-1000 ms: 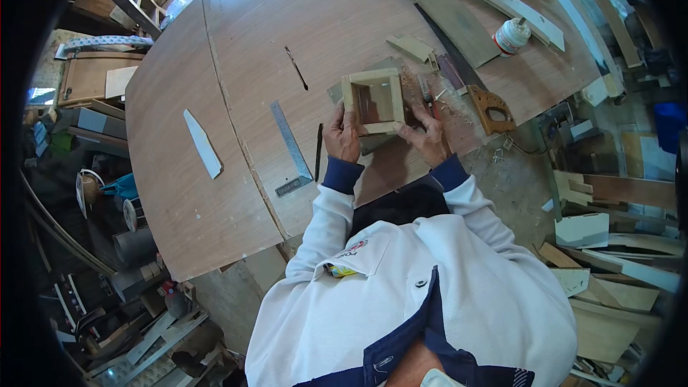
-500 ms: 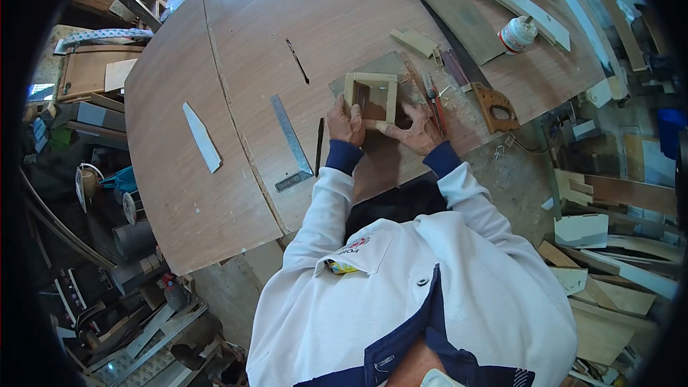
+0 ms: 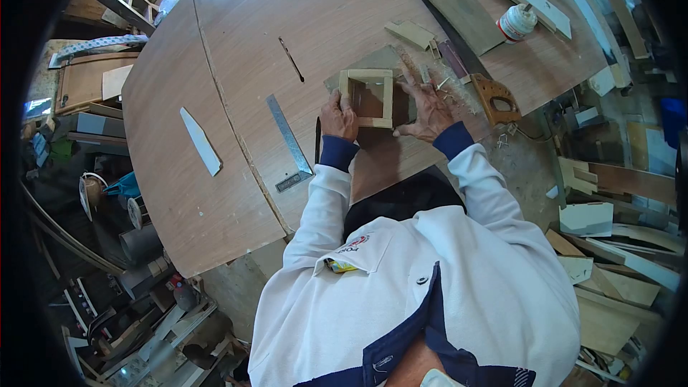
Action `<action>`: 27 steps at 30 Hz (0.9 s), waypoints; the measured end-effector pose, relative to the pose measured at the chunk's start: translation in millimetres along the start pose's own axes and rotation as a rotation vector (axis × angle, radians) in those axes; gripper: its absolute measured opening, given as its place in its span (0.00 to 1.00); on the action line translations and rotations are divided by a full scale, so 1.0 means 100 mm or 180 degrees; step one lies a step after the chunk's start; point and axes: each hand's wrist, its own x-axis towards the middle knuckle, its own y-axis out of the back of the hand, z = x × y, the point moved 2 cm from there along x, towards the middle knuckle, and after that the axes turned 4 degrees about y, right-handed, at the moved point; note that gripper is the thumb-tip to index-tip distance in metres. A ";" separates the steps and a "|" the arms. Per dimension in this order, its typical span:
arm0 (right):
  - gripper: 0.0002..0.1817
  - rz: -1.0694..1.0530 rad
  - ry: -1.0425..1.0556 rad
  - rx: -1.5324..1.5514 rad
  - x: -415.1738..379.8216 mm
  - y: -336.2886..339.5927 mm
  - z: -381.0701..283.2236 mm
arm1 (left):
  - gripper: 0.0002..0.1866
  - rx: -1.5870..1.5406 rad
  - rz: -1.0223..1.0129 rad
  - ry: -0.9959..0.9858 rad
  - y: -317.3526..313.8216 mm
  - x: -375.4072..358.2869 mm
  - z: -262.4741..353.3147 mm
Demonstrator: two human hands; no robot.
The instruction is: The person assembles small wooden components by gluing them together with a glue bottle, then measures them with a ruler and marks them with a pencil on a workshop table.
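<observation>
A small rectangular wooden frame (image 3: 388,100) sits on a thin greenish-grey board (image 3: 385,61) near the table's front edge. My left hand (image 3: 339,118) grips its left side, thumb along the inner edge and fingers around the outside. Just to the right of the frame, my right hand (image 3: 428,113) is open, fingers spread forward and thumb pointing at the frame's near right corner. It covers most of a red-handled tool, whose metal end shows past the fingers. Wood shavings and splinters are scattered beside that hand.
Right of my hands lies a handsaw (image 3: 496,100), with a white glue bottle (image 3: 517,23) and long boards (image 3: 448,0) behind it. To the left are a metal try square (image 3: 288,136), a white pointed offcut (image 3: 200,141) and a dark slot (image 3: 292,59) in the tabletop.
My right hand has let go of the frame's near right corner and shifted right, spreading over the red-handled tool. My left hand stays on the frame's left side.
</observation>
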 end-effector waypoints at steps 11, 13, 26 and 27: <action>0.72 0.0236 0.0099 -0.0472 0.06 -0.13 0.13 | 0.13 0.0076 -0.0193 0.0200 0.02 0.07 -0.06; 0.72 0.0158 0.0050 -0.0527 0.09 -0.14 0.12 | 0.13 0.0073 -0.0220 0.0210 0.05 0.07 -0.01; 0.77 0.0229 0.0126 -0.0142 0.10 -0.14 0.13 | 0.17 -0.0121 -0.0411 0.0527 0.07 0.14 -0.09; 0.77 0.0227 0.0126 -0.0142 0.11 -0.13 0.13 | 0.16 -0.0071 -0.0395 0.0512 0.08 0.14 -0.08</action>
